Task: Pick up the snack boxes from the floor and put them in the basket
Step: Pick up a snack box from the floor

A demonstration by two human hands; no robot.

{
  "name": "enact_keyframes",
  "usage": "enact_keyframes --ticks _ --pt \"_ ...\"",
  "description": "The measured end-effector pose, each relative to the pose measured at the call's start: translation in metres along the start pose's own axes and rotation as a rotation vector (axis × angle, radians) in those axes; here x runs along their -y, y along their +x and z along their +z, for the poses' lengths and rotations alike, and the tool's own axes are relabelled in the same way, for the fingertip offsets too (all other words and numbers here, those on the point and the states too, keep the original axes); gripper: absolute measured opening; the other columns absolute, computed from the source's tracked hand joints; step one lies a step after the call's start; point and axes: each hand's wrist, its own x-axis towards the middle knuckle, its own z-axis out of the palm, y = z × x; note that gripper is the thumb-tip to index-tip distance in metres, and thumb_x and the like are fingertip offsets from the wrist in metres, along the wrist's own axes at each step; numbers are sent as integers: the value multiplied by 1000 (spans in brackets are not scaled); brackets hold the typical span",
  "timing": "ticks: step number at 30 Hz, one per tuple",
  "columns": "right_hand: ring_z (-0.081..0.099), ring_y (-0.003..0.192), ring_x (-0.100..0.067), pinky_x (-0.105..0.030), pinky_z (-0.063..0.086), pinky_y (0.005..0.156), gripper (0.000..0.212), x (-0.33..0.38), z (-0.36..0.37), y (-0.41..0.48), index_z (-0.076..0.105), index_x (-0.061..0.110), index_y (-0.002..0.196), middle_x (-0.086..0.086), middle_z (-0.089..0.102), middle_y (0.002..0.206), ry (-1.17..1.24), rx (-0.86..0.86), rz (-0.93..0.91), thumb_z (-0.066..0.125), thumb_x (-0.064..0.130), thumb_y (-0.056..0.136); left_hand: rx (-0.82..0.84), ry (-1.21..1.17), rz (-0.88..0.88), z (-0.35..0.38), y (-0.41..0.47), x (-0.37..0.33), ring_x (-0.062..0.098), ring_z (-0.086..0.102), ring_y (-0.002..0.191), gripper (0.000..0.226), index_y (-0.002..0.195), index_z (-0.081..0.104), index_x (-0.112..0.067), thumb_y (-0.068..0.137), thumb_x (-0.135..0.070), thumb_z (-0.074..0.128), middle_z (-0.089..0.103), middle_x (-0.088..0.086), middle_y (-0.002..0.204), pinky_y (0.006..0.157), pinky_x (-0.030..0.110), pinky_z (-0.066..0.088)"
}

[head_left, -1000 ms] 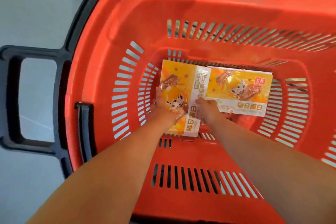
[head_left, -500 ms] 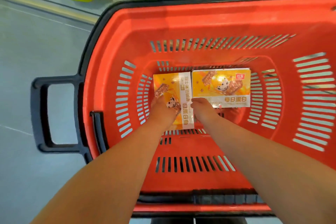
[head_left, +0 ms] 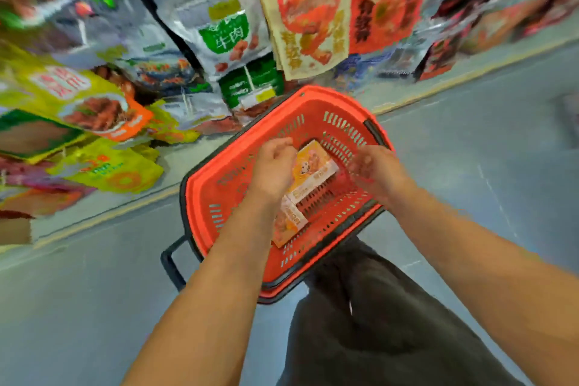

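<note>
Lying flat inside the red basket [head_left: 216, 188], the far snack box [head_left: 315, 166] and near snack box [head_left: 289, 224] sat end to end, slanting near-left to far-right. Left hand [head_left: 275, 168] and blurred right hand [head_left: 374, 171] hovered above, fingers loosely curled, holding nothing.

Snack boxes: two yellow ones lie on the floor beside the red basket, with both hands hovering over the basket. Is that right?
Not quite. The head view shows the two yellow snack boxes lying inside the red basket, on its bottom, not on the floor beside it. The rest holds: the left hand and the right hand hover over the basket.
</note>
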Motion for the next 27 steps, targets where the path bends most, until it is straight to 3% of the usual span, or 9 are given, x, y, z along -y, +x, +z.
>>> enact_keyframes --ticks 3,6,8,11,20,24,27 --pt "53 53 -11 -21 48 49 17 33 -42 -46 53 17 75 1 56 59 78 -54 -57 54 15 92 133 72 29 41 -37 -44 15 58 98 28 122 55 -17 96 -18 45 56 -4 108 86 38 47" --pt "55 63 -14 -27 46 60 11 60 -93 -82 53 16 83 -3 57 74 136 -92 -114 53 16 94 263 150 47 95 -70 -75 16 60 103 21 114 55 -22 97 -20 45 58 -2 107 95 41 48" --pt "56 70 -15 -28 49 68 8 72 -128 -96 54 17 85 -3 59 81 172 -150 -132 56 19 93 315 158 68 132 -85 -88 14 60 94 18 110 55 -22 96 -18 45 59 -2 99 82 34 50" --pt "57 72 -15 -28 50 69 6 90 -194 -113 57 17 87 -4 60 83 261 -251 -159 58 19 92 417 223 121 202 -112 -106 9 53 74 17 108 53 -20 95 -13 45 53 -7 81 60 23 37" --pt "56 71 -15 -27 48 69 10 151 -374 -133 53 18 83 -5 58 83 399 -449 -203 58 18 91 569 311 163 389 -155 -139 16 58 91 13 104 55 -23 94 -18 47 56 -6 88 68 26 40" --pt "55 71 -14 -27 48 70 11 181 -435 -130 51 17 83 -4 58 82 461 -521 -212 57 17 92 602 362 216 458 -158 -160 9 57 79 22 115 56 -18 94 -17 49 55 -8 83 59 23 36" --pt "56 73 -15 -27 48 72 11 199 -473 -114 52 17 83 -4 58 82 507 -551 -197 57 18 93 638 409 216 502 -150 -170 14 57 88 27 120 55 -16 94 -18 49 57 -4 91 61 23 38"
